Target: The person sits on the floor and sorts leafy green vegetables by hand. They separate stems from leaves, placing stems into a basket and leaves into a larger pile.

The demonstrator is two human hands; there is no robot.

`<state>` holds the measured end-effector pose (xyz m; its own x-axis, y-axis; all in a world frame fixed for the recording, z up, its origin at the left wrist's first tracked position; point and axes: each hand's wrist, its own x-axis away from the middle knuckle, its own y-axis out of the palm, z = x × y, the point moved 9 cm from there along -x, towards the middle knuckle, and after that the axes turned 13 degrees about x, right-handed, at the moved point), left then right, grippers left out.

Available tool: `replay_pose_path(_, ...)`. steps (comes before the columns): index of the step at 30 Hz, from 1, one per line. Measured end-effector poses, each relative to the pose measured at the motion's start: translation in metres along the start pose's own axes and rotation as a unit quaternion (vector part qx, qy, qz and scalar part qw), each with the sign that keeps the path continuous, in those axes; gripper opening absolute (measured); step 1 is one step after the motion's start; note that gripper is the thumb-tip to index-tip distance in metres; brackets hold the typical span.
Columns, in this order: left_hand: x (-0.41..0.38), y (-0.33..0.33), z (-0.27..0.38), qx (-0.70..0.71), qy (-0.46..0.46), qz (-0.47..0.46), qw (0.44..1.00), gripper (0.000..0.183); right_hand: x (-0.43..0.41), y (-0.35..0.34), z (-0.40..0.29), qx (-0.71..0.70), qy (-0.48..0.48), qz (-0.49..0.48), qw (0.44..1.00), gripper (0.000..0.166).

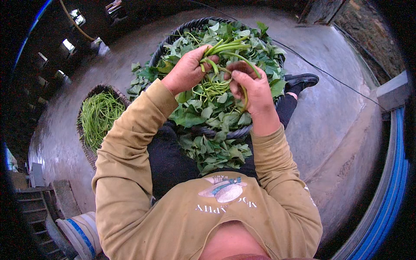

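My left hand (191, 70) grips a small bunch of green leaf stems (230, 47), whose ends stick out to the right. Between the fingers of my right hand (248, 83) is a single bent green stem (244, 97), which arches up toward the bunch. Both hands are raised over a large round basket with a dark braided rim (159, 48). Broad green leaves (191, 113) fill it, and loose stems (213, 87) lie in the middle. More leaves (217, 152) rest on my lap, in front of the near rim.
On the floor at left stands a smaller woven basket (86, 152) heaped with thin green stems (100, 115). A black cable (325, 68) crosses the concrete floor (321, 130) at right. My shoe (302, 81) is beside the large basket. A white bucket with a blue band (81, 232) stands at lower left.
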<state>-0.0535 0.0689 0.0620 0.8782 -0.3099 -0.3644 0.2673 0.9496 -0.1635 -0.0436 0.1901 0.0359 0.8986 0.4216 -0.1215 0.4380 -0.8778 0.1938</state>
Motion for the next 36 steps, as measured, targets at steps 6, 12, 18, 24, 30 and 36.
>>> replay_pose_path(6, 0.005, -0.005, -0.019, 0.149, -0.134, 0.01, 0.98, 0.026, -0.019, 0.008, -0.004, -0.049, 0.003, -0.026, 0.998, 0.017)
replay_pose_path(12, 0.011, -0.005, -0.023, 0.241, -0.154, -0.02, 0.958, 0.035, -0.031, 0.019, -0.001, -0.095, 0.01, -0.086, 0.992, 0.018)
replay_pose_path(18, 0.013, -0.025, -0.037, 0.19, -0.162, 0.032, 0.968, 0.032, -0.046, -0.008, 0.01, -0.014, -0.012, -0.045, 0.999, 0.021)
replay_pose_path(24, 0.006, -0.023, -0.018, 0.293, -0.099, 0.028, 0.951, 0.03, -0.021, 0.039, 0.081, 0.155, 0.025, -0.133, 0.979, 0.02)
replay_pose_path(30, 0.008, -0.022, -0.012, 0.296, -0.105, 0.03, 0.949, 0.031, -0.017, -0.002, 0.074, 0.161, -0.099, 0.115, 0.975, 0.014)
replay_pose_path(36, 0.011, -0.061, -0.002, 0.248, -0.043, 0.133, 0.959, 0.031, 0.001, -0.046, 0.059, 0.001, -0.049, 0.053, 0.997, 0.01)
